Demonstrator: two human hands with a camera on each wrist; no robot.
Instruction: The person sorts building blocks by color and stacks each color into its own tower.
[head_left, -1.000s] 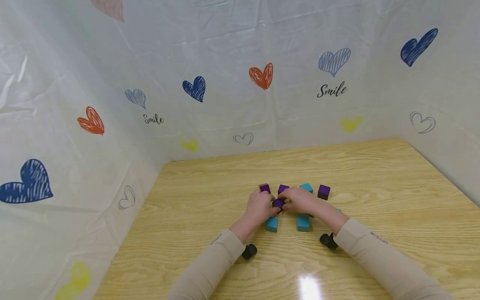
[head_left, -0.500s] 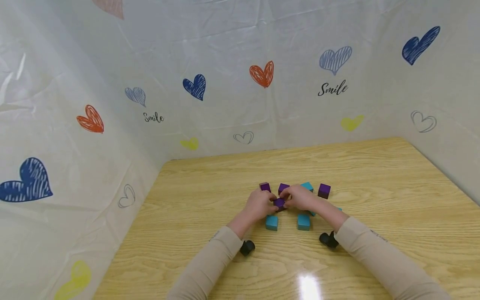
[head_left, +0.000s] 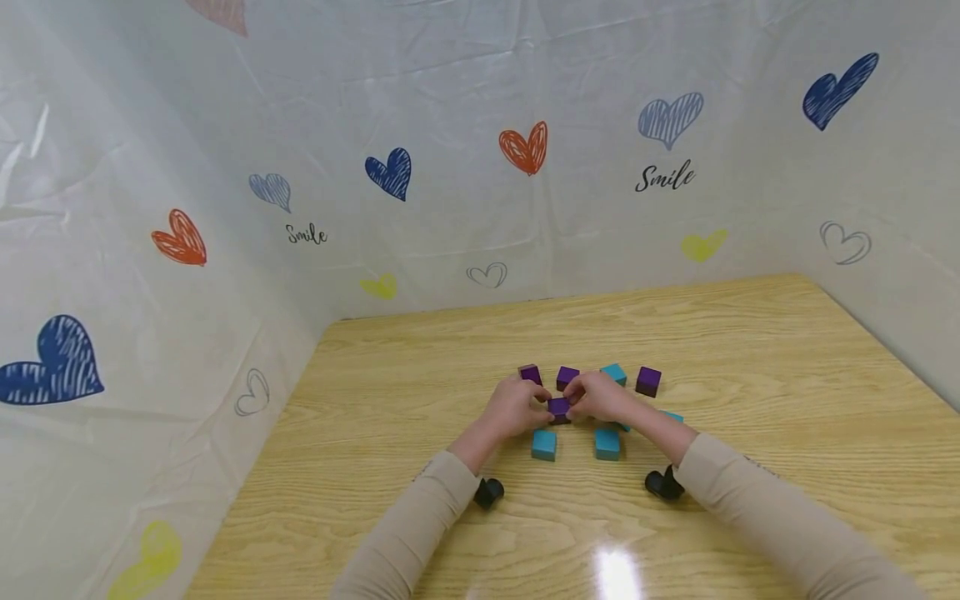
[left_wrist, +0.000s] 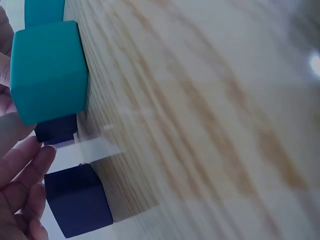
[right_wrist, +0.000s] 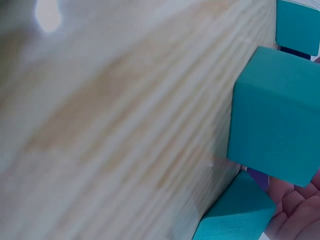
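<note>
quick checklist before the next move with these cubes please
1. Hands at the central purple cube: ok, left hand and right hand on opposite sides.
2. Firm grip: cannot tell.
3. Central cube flat on the table: cannot tell.
4. Front teal cubes apart: ok, gap between them.
5. Teal cube by the right forearm fully visible from the head: not ok, partly hidden.
</note>
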